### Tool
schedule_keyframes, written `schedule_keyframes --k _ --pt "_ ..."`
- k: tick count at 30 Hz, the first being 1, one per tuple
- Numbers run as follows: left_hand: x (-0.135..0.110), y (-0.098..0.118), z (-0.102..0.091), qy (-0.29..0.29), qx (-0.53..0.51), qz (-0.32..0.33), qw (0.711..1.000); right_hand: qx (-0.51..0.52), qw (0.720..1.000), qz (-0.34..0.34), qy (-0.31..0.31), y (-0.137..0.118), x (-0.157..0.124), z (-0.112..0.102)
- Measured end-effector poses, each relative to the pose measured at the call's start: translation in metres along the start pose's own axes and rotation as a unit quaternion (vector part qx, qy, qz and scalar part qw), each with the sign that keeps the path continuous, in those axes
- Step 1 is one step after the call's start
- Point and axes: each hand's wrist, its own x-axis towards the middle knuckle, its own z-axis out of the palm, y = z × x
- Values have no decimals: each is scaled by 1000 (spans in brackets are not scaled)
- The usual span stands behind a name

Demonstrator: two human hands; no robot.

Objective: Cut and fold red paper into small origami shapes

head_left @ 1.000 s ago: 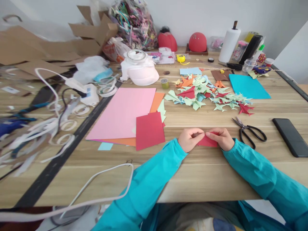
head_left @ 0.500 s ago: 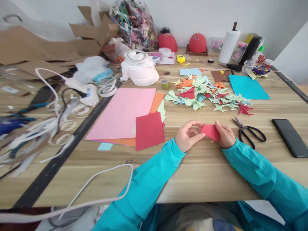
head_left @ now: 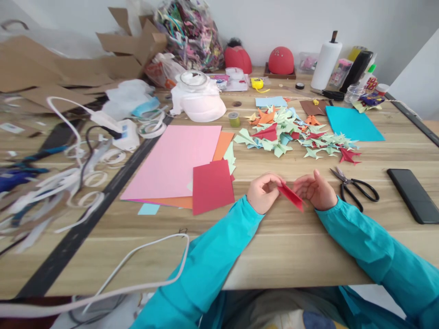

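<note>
A small folded red paper (head_left: 291, 196) is held just above the wooden table (head_left: 274, 246), tilted almost edge-on to the camera. My left hand (head_left: 262, 192) pinches its left end. My right hand (head_left: 317, 189) is curled around its right side with the fingers bent against the paper. Both arms wear teal sleeves. A larger red sheet (head_left: 212, 186) lies flat to the left of my hands, on top of pink (head_left: 174, 160) and orange sheets.
A heap of folded paper shapes (head_left: 291, 132) lies beyond my hands. Black scissors (head_left: 356, 185) and a dark phone (head_left: 413, 194) lie to the right. A teal sheet (head_left: 353, 123), a paper towel roll (head_left: 325, 64), tape rolls, cables and cardboard crowd the back and left.
The red paper was pressed on the table, then lifted and turned. Now it is tilted edge-on, and my right fingers have loosened around it.
</note>
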Motion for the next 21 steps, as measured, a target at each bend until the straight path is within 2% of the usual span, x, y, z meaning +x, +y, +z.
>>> schedule_keyframes --k 4,9,12,15,18,21 --pt "2 -3 -1 5 4 16 1000 -29 998 -34 -38 2 -3 -3" --pt "3 -7 -2 7 57 54 997 -133 985 -86 -68 3 -7 3" --pt "4 -6 -4 6 81 68 994 -172 979 -96 -44 2 -7 9" --pt "4 -3 -7 6 100 67 993 -200 976 -77 23 4 -5 12" --pt "4 -2 -9 7 92 48 995 -168 981 -52 82 6 -3 12" --pt "3 -5 -5 15 65 16 998 -123 989 -45 69 6 -1 12"
